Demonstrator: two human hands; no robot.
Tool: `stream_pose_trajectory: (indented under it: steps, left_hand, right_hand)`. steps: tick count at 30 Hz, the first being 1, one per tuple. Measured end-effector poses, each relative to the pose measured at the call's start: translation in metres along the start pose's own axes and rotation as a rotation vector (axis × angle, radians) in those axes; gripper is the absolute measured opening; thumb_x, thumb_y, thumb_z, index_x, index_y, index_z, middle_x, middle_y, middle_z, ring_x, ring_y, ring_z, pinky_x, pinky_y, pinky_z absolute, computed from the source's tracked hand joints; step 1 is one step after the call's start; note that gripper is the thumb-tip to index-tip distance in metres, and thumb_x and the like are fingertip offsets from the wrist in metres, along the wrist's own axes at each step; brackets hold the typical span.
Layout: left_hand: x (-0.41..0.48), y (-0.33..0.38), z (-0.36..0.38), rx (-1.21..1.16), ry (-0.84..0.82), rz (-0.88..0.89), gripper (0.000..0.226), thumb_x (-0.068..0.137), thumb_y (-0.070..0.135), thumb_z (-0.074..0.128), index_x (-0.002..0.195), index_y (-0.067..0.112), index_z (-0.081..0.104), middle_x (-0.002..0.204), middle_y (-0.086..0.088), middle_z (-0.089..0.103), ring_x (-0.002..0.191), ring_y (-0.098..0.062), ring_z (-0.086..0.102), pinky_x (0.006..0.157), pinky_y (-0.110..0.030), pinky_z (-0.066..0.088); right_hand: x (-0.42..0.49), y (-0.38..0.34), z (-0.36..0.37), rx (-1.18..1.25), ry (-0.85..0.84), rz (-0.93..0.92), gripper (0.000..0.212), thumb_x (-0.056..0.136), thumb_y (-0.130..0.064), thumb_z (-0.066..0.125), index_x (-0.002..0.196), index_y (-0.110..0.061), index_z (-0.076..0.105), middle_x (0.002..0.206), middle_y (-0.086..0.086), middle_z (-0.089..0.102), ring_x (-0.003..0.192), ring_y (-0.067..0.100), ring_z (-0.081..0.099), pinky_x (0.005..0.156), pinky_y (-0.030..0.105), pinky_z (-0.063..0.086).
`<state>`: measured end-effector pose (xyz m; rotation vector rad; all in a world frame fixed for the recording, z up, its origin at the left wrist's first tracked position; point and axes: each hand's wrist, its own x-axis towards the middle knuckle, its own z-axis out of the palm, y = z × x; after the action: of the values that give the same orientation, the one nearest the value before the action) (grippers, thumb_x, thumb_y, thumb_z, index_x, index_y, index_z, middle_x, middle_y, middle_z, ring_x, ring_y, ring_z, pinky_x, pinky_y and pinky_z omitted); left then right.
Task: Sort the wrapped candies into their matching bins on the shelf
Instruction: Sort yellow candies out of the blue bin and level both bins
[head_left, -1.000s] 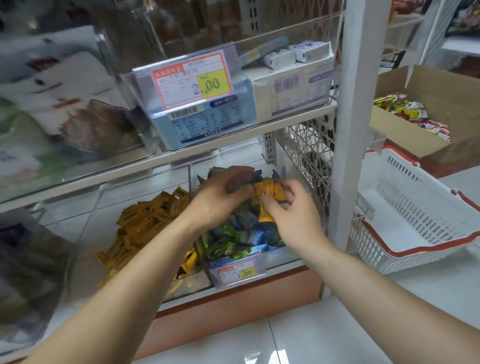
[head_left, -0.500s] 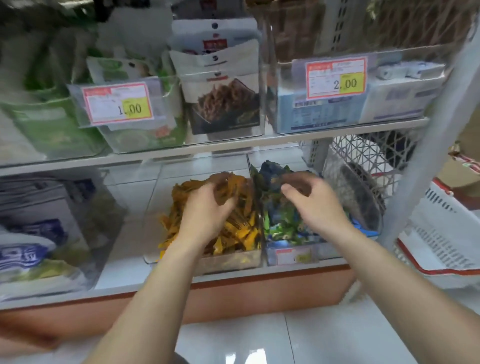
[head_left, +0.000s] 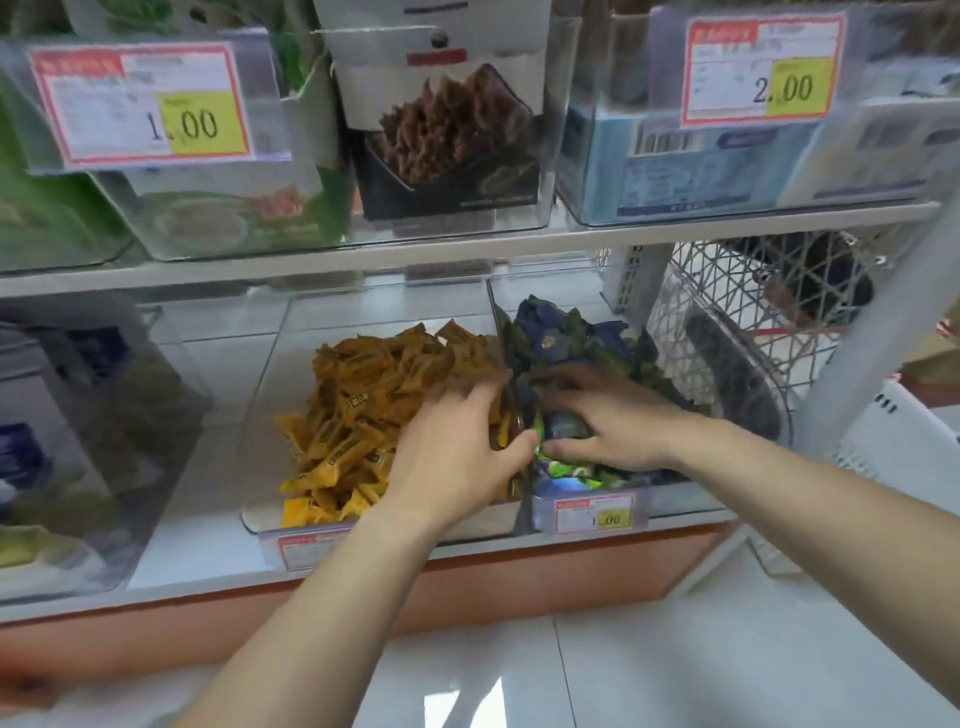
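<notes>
While a clear divider (head_left: 500, 325) runs back between them, the hands work either side.
Left hand (head_left: 457, 457) lies flat on yellow candies (head_left: 363, 374); right hand (head_left: 618, 431) pinches a blue-green candy (head_left: 569, 423) — just right of the divider.

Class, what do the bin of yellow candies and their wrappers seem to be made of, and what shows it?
Bin: clear rigid plastic, probably acrylic; its contents show through the glossy walls. Wrappers: thin shiny film, likely plastic or foil laminate; they look crinkled and catch the light.
</notes>
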<state>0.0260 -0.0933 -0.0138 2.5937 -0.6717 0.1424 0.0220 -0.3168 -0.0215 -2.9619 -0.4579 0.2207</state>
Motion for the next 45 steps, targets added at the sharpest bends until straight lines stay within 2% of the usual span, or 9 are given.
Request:
stream_pose_trajectory:
  steps: [6, 11, 14, 18, 28, 31, 36, 40, 45]
  left_hand:
    - [-0.001, -0.004, 0.005, -0.104, 0.031, -0.034, 0.067, 0.082, 0.062, 0.058, 0.143, 0.044, 0.039, 0.142, 0.014, 0.050, 0.132, -0.017, 0.039, 0.103, -0.035, 0.042]
    - [-0.002, -0.006, 0.009, -0.113, 0.047, -0.027, 0.067, 0.081, 0.062, 0.058, 0.142, 0.046, 0.038, 0.141, 0.016, 0.049, 0.132, -0.014, 0.036, 0.100, -0.030, 0.038]
    - [-0.003, -0.003, 0.013, -0.102, 0.074, -0.035, 0.066, 0.082, 0.058, 0.060, 0.143, 0.043, 0.040, 0.141, 0.015, 0.050, 0.131, -0.015, 0.036, 0.101, -0.030, 0.037]
    - [-0.004, 0.000, 0.014, -0.116, 0.082, -0.045, 0.067, 0.080, 0.056, 0.057, 0.143, 0.041, 0.041, 0.140, 0.013, 0.051, 0.131, -0.018, 0.035, 0.103, -0.033, 0.037]
    - [-0.005, -0.001, 0.013, -0.117, 0.061, -0.059, 0.068, 0.079, 0.060, 0.053, 0.144, 0.042, 0.040, 0.142, 0.013, 0.049, 0.134, -0.019, 0.034, 0.105, -0.037, 0.038]
    - [-0.004, 0.000, 0.013, -0.110, 0.060, -0.061, 0.072, 0.076, 0.065, 0.045, 0.143, 0.042, 0.040, 0.141, 0.013, 0.049, 0.133, -0.018, 0.034, 0.104, -0.037, 0.038]
    - [-0.005, 0.001, 0.013, -0.115, 0.071, -0.053, 0.068, 0.078, 0.060, 0.050, 0.143, 0.041, 0.041, 0.140, 0.013, 0.051, 0.131, -0.018, 0.035, 0.102, -0.034, 0.038]
    - [-0.005, -0.001, 0.013, -0.117, 0.071, -0.042, 0.064, 0.084, 0.054, 0.059, 0.144, 0.041, 0.040, 0.141, 0.013, 0.051, 0.132, -0.018, 0.035, 0.103, -0.034, 0.038]
    - [-0.003, -0.001, 0.012, -0.113, 0.069, -0.029, 0.063, 0.085, 0.054, 0.060, 0.143, 0.041, 0.040, 0.141, 0.013, 0.050, 0.132, -0.017, 0.034, 0.103, -0.033, 0.038]
  right_hand:
    - [0.008, 0.046, -0.020, -0.020, 0.044, 0.109, 0.011, 0.091, -0.040, 0.059, 0.098, -0.033, 0.063, 0.117, 0.000, 0.058, 0.108, 0.029, 0.058, 0.086, 0.041, 0.050]
    - [-0.004, 0.057, -0.034, -0.048, 0.278, 0.213, 0.015, 0.094, -0.039, 0.051, 0.082, -0.035, 0.057, 0.092, -0.011, 0.055, 0.093, 0.021, 0.058, 0.068, 0.032, 0.043]
    - [-0.003, 0.016, -0.027, 0.191, 0.282, -0.012, 0.019, 0.086, -0.056, 0.048, 0.101, -0.050, 0.058, 0.101, -0.030, 0.053, 0.099, 0.001, 0.054, 0.075, 0.026, 0.043]
    - [0.014, 0.007, -0.002, -0.054, -0.004, -0.090, 0.060, 0.089, -0.064, 0.054, 0.144, -0.043, 0.044, 0.153, -0.010, 0.035, 0.136, 0.021, 0.037, 0.108, 0.042, 0.037]
    - [-0.010, 0.074, -0.029, -0.186, 0.056, 0.236, 0.032, 0.095, -0.058, 0.050, 0.112, -0.038, 0.068, 0.132, -0.004, 0.053, 0.118, 0.023, 0.050, 0.093, 0.041, 0.046]
    - [-0.005, 0.047, -0.028, -0.008, 0.295, 0.115, 0.027, 0.092, -0.058, 0.053, 0.108, -0.041, 0.066, 0.109, -0.021, 0.054, 0.114, 0.018, 0.050, 0.082, 0.034, 0.039]
    - [0.016, 0.021, -0.021, 0.139, -0.193, 0.069, 0.060, 0.087, -0.031, 0.067, 0.143, -0.039, 0.047, 0.137, -0.011, 0.050, 0.125, 0.016, 0.050, 0.102, 0.037, 0.044]
    - [0.022, 0.033, -0.028, 0.122, -0.277, 0.141, 0.090, 0.073, -0.039, 0.084, 0.150, -0.038, 0.037, 0.145, -0.011, 0.050, 0.127, 0.017, 0.051, 0.098, 0.030, 0.041]
    - [0.023, 0.033, -0.019, 0.171, -0.143, 0.101, 0.047, 0.078, -0.037, 0.082, 0.121, -0.036, 0.062, 0.107, -0.015, 0.062, 0.097, 0.013, 0.058, 0.080, 0.031, 0.045]
